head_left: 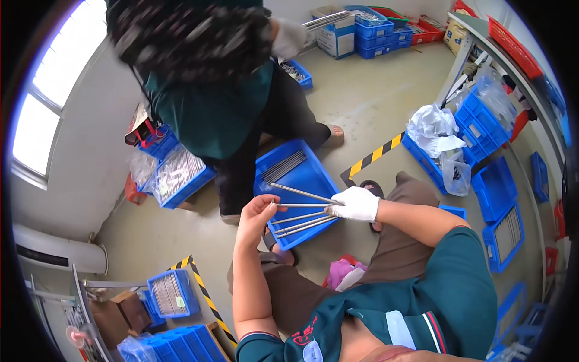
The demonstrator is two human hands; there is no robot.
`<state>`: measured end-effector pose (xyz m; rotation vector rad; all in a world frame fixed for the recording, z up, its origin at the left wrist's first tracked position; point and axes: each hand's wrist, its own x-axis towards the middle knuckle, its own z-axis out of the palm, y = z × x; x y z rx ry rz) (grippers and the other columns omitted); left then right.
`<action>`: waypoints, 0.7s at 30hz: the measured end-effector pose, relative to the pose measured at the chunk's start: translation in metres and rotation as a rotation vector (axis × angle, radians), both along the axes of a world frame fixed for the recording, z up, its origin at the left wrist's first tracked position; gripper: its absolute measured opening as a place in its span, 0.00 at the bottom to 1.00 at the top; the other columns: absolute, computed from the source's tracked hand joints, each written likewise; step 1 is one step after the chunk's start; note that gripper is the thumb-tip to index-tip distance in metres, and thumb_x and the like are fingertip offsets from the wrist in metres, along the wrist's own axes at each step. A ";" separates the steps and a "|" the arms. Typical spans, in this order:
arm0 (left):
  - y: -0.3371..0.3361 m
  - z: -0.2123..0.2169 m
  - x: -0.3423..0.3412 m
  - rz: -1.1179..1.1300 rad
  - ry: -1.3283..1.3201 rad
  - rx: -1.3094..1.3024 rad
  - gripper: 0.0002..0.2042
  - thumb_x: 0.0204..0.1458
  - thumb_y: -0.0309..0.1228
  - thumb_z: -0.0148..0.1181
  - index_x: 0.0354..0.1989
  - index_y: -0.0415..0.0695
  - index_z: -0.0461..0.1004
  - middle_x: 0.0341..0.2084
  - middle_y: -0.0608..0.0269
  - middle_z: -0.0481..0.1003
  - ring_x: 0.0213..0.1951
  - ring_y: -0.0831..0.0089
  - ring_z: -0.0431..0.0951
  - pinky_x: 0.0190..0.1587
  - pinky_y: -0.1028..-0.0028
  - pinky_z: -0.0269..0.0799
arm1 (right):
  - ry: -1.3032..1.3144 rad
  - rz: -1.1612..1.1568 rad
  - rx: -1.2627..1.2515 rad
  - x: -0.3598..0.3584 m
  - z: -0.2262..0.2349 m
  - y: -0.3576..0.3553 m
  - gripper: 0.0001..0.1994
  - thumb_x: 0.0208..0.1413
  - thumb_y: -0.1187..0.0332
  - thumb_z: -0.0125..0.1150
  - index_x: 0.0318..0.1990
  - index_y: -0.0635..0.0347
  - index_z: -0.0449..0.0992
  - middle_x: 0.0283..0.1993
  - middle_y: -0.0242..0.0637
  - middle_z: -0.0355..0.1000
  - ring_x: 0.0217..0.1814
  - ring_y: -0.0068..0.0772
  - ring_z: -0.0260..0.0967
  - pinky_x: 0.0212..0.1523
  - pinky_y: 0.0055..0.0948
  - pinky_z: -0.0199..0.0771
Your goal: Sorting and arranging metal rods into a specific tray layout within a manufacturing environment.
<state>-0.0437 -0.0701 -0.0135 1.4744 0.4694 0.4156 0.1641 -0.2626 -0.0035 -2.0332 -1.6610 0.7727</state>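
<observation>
In my right hand [357,204], which wears a white glove, several thin metal rods [306,224] are gripped near one end and fan out toward the left. My bare left hand [256,217] pinches the far end of one of these rods between thumb and fingertips. Below the rods, a shallow blue tray [318,176] rests on the floor between my legs and the co-worker's feet. More grey metal rods [283,167] lie side by side at its far left.
A co-worker [211,114] stands just beyond the tray, a white-gloved hand [289,38] holding rods. Blue crates [482,120] with plastic bags stand at right under a table [476,29]. A crate of rods [181,175] is at left. Yellow-black tape [377,154] marks the floor.
</observation>
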 end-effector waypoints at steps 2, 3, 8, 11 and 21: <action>0.006 0.003 0.006 -0.025 0.051 -0.001 0.12 0.55 0.29 0.56 0.45 0.38 0.71 0.31 0.59 0.78 0.36 0.79 0.74 0.37 0.84 0.67 | 0.103 0.011 0.050 0.009 -0.006 0.004 0.25 0.57 0.43 0.47 0.29 0.58 0.74 0.24 0.44 0.71 0.26 0.45 0.69 0.30 0.38 0.65; 0.010 0.006 0.008 -0.060 0.048 -0.012 0.12 0.54 0.28 0.56 0.46 0.38 0.70 0.33 0.59 0.77 0.38 0.78 0.75 0.39 0.83 0.67 | 0.107 0.008 0.048 0.014 -0.008 0.005 0.25 0.57 0.43 0.47 0.29 0.58 0.74 0.24 0.44 0.71 0.26 0.45 0.69 0.30 0.38 0.65; 0.025 0.008 0.002 -0.034 -0.085 0.033 0.11 0.54 0.22 0.53 0.45 0.34 0.69 0.34 0.60 0.75 0.39 0.73 0.75 0.45 0.76 0.69 | 0.792 -0.063 -0.306 0.018 0.005 0.013 0.23 0.56 0.45 0.52 0.23 0.57 0.70 0.18 0.32 0.64 0.18 0.21 0.56 0.21 0.25 0.57; 0.038 0.019 0.006 0.185 -0.051 0.137 0.10 0.56 0.25 0.52 0.43 0.33 0.70 0.29 0.61 0.76 0.36 0.75 0.75 0.45 0.75 0.69 | 0.489 -0.025 -0.072 0.023 -0.014 0.013 0.24 0.56 0.45 0.53 0.26 0.61 0.72 0.18 0.35 0.66 0.20 0.25 0.61 0.24 0.27 0.62; 0.031 0.010 0.028 -0.013 0.049 0.048 0.13 0.59 0.36 0.51 0.43 0.38 0.72 0.32 0.59 0.78 0.41 0.75 0.73 0.48 0.74 0.66 | 0.370 0.099 -0.113 0.029 -0.014 0.024 0.22 0.57 0.48 0.51 0.28 0.61 0.74 0.18 0.36 0.67 0.20 0.29 0.63 0.27 0.30 0.64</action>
